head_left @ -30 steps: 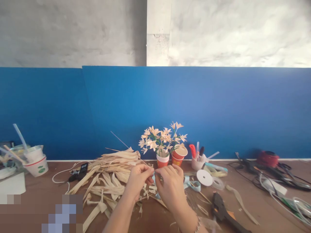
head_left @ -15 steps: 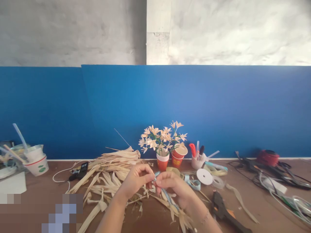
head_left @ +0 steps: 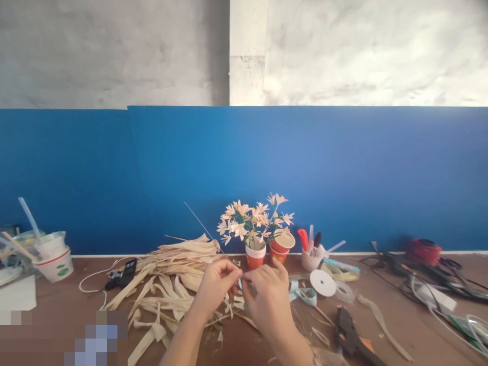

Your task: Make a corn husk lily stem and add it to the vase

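A thin, straight wire (head_left: 200, 222) slants up and left from the pinched fingers of my left hand (head_left: 216, 287). Right beside it, my right hand (head_left: 267, 300) pinches at the same spot, its back turned toward me and its index finger raised. A scrap of light blue ribbon (head_left: 240, 282) shows between the fingertips; the rest is covered by my right hand. Dry, pale husk strips (head_left: 179, 264) lie heaped behind and left of my left hand. Beyond the hands, pale husk flowers (head_left: 247, 218) on green stems stand in stacked red paper cups (head_left: 255, 258).
Right of the hands lie a blue ribbon coil (head_left: 305, 295), a white spool (head_left: 323, 282) and a black glue gun (head_left: 351, 330). A small cup (head_left: 310, 259) holds pens. Cables (head_left: 404, 274) tangle at far right. A white tub (head_left: 55, 267) with straws stands left.
My right hand has turned over, back now toward me, and the hanging ribbon below it has gone from sight. The wire now shows farther down toward the fingers. The view has tilted slightly.
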Tool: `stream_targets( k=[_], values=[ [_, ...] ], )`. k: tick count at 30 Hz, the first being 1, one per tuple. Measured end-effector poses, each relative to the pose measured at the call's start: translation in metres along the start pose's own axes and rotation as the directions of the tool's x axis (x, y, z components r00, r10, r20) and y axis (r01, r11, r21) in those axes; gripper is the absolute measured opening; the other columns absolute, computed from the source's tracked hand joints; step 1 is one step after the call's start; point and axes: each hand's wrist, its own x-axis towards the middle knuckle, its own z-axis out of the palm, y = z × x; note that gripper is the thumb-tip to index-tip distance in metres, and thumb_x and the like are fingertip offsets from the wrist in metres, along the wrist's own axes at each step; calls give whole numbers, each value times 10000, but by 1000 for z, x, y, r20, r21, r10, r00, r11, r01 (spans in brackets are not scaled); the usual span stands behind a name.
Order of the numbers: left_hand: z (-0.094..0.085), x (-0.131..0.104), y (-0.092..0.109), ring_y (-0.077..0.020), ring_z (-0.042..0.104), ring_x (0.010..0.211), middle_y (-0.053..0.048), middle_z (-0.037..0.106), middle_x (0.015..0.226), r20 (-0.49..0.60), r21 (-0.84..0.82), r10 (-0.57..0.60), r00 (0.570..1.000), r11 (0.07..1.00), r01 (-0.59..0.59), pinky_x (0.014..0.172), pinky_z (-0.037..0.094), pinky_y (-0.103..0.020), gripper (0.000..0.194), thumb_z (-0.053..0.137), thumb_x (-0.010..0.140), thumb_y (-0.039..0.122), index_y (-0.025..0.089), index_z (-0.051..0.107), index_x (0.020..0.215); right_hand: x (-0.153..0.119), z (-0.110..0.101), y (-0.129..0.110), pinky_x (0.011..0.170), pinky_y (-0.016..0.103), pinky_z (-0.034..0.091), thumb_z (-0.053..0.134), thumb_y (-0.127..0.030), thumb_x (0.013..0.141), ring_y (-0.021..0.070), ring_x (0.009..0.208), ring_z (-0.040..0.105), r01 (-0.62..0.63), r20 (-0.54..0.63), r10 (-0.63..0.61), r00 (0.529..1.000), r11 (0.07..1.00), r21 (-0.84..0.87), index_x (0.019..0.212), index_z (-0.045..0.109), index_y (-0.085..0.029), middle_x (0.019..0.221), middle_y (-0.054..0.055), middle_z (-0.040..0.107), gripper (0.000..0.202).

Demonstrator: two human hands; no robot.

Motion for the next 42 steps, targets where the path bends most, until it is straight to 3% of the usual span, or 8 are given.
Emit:
stream_targets(
  k=[16,25,28,31,34,36,39,42],
  values=[
    [2,-1,0,-95,561,475,38,580,540,13,-137,-117,993,984,118,401,378,-163,261,697,627,349,152,553,721,4,-2,10,967,408,221,456,-141,845,145,638,565,49,-11,-49,999,999,-13,697,625,-214,612,-13,648,237],
    [-4,1,2,-101,549,451,20,593,466,-25,-71,-13,1000,997,12,472,434,-201,267,713,631,369,138,579,649,7,-9,6,952,415,246,486,-183,829,155,661,570,-69,101,55,993,988,139,690,653,-210,647,9,658,219],
    [-8,2,2,-104,550,454,14,611,485,0,-84,4,1000,996,-4,477,441,-209,253,725,620,348,130,623,697,12,-14,8,837,366,360,530,-263,802,161,623,563,-318,348,201,916,892,322,637,658,-190,627,19,656,221],
    [-9,-1,3,-108,550,442,14,616,501,67,-105,7,998,994,0,467,445,-220,260,744,596,332,129,636,717,16,-20,14,653,294,414,569,-343,770,159,593,561,-622,650,212,730,602,502,605,644,-159,609,38,657,258],
    [-5,-3,4,-106,542,426,17,600,476,89,-105,-1,996,994,10,452,434,-214,238,733,609,332,138,603,655,17,-23,19,622,275,423,588,-375,747,166,630,584,-729,749,167,641,438,525,633,636,-144,627,54,667,262],
    [-1,-3,3,-101,530,414,21,588,452,51,-97,-12,999,995,17,439,419,-204,227,714,627,334,143,592,649,16,-21,19,616,281,428,581,-358,744,175,643,594,-695,710,228,667,534,481,720,648,-147,674,58,681,223],
    [4,-2,-2,-97,515,394,20,579,422,-10,-70,-19,1000,997,18,429,404,-199,219,689,644,339,141,595,648,12,-14,14,769,358,417,593,-230,709,200,728,609,-469,467,302,831,832,296,817,651,-183,759,45,693,131],
    [7,0,-4,-96,503,378,18,576,411,-53,-54,-38,998,998,36,422,399,-201,225,678,647,350,141,594,643,7,-9,9,953,457,267,578,-126,698,197,741,597,-202,219,184,958,977,65,707,633,-206,697,12,677,98]
  ],
)
